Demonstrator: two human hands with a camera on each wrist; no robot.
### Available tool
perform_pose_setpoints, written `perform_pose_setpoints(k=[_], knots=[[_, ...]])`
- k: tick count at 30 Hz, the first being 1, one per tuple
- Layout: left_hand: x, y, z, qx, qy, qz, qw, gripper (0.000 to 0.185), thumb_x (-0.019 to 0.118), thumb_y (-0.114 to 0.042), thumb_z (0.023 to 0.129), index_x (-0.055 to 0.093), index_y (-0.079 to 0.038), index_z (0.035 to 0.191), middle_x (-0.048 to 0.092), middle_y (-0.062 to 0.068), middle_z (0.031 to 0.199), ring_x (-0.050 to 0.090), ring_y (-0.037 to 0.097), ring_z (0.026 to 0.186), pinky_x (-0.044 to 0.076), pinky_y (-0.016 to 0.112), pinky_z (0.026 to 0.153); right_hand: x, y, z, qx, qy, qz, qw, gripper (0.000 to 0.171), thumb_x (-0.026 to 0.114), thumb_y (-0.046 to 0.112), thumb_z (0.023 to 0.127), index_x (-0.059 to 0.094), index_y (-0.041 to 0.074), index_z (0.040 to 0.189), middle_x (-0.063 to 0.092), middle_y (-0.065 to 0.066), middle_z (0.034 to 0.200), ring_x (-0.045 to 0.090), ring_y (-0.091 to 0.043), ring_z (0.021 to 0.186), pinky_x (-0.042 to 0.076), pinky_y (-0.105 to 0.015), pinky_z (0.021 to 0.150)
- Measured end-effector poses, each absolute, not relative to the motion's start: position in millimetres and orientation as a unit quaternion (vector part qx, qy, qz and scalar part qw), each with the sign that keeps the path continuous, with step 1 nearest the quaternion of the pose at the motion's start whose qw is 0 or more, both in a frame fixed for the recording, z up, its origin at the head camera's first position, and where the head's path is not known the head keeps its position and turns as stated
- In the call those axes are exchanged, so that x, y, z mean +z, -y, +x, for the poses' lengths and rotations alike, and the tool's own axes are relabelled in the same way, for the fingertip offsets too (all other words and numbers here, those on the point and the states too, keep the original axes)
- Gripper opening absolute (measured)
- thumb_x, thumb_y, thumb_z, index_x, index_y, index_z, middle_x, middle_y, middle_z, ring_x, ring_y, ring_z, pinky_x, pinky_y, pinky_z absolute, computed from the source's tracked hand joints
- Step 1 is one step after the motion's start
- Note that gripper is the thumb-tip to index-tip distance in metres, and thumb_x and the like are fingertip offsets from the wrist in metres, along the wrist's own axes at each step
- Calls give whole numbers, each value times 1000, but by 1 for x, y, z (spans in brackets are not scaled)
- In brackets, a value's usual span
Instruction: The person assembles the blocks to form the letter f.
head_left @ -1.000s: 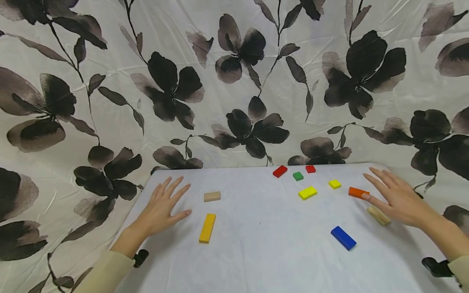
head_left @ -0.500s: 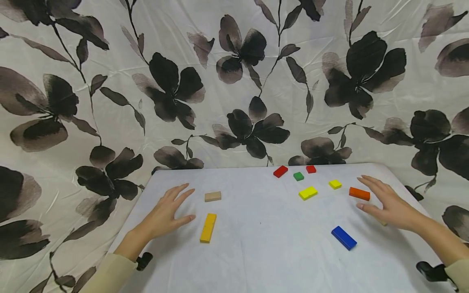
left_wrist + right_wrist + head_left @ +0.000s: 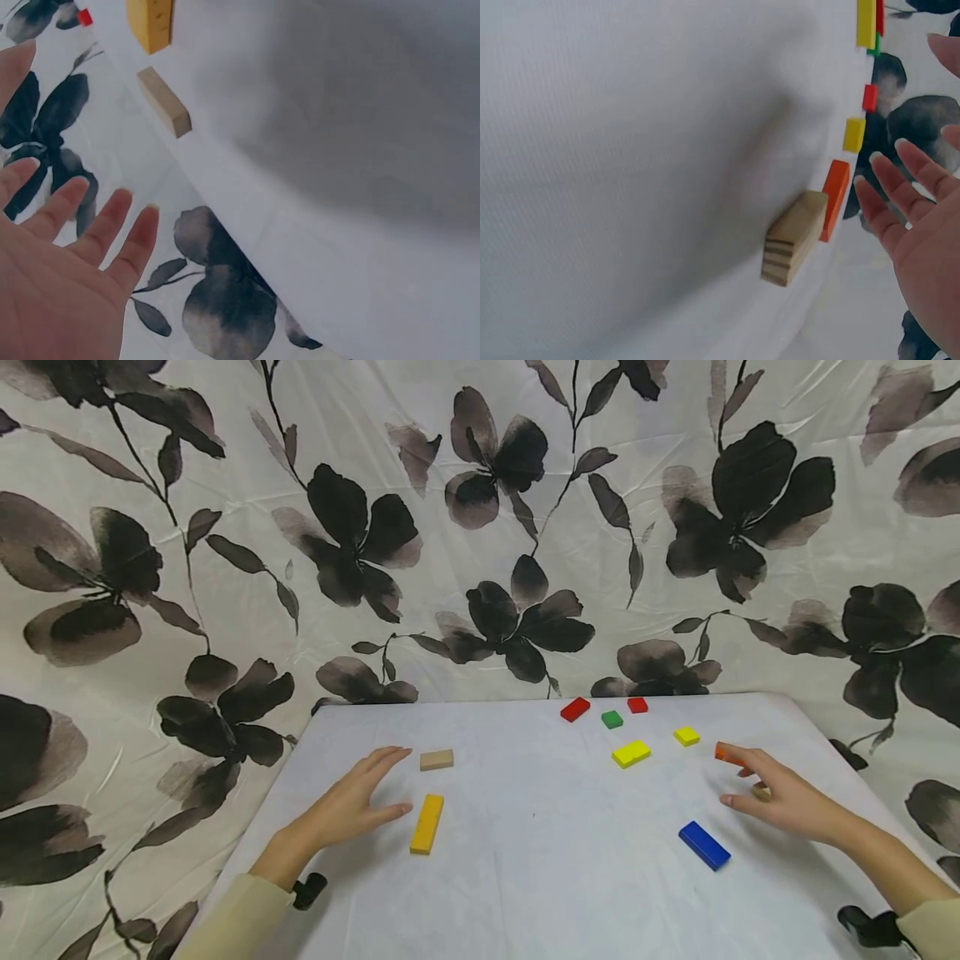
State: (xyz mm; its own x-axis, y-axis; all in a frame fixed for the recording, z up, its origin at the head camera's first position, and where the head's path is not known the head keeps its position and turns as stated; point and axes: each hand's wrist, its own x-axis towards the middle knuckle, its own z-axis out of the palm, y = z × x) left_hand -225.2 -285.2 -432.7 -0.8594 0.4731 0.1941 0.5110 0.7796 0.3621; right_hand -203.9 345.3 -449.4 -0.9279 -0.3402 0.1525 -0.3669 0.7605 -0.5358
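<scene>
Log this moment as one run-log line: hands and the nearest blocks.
left hand: open, beside long yellow wooden block | right hand: open, over striped plain wooden block, near orange wooden block | white table

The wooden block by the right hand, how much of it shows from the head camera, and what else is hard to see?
- Wooden block: head view shows only its tip; the right hand covers it.
- Orange block: head view, fingers hide its right end.
- Left hand: left wrist view, cut off by the frame edge.
- Green block: right wrist view, a mere sliver.
</scene>
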Motion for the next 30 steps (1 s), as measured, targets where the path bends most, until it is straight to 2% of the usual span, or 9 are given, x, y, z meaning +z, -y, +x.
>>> perform_pose_setpoints(k=[5, 10, 16, 23, 30], knots=[[-439, 281, -227, -232, 941, -245, -9, 85, 79, -45, 89, 39, -15, 158, 42, 12, 157, 51, 36, 135, 45, 57, 108, -457, -339, -203, 288, 941, 177, 5, 70, 79, 28, 91, 47, 0, 147, 62, -16, 127, 59, -27, 103, 54, -36, 82], [-447, 278, -228, -258, 939, -220, -59, 89, 81, -46, 87, 39, -11, 157, 45, 11, 155, 58, 29, 121, 52, 50, 97, -462, -335, -202, 303, 936, 175, -27, 65, 79, 29, 91, 51, 1, 144, 64, -11, 121, 58, -15, 95, 54, -27, 79], [-453, 272, -230, -276, 936, -196, -98, 92, 84, -46, 84, 39, -10, 157, 46, 10, 154, 57, 20, 112, 52, 40, 89, -466, -331, -200, 318, 928, 182, -63, 62, 78, 30, 92, 53, 3, 142, 63, -10, 121, 54, -6, 84, 52, -22, 76], [-455, 268, -228, -288, 928, -201, -128, 102, 91, -41, 77, 37, -5, 156, 48, 14, 148, 58, 18, 94, 50, 27, 71, -470, -325, -195, 341, 920, 172, -87, 65, 79, 33, 91, 53, 6, 144, 61, -9, 122, 53, -9, 85, 49, -21, 73], [-461, 268, -228, -300, 918, -224, -134, 106, 93, -38, 75, 35, -2, 156, 50, 13, 139, 58, 18, 86, 50, 24, 71, -475, -325, -190, 376, 899, 175, -142, 77, 85, 31, 84, 49, 8, 147, 56, -10, 122, 51, -16, 86, 45, -23, 68]])
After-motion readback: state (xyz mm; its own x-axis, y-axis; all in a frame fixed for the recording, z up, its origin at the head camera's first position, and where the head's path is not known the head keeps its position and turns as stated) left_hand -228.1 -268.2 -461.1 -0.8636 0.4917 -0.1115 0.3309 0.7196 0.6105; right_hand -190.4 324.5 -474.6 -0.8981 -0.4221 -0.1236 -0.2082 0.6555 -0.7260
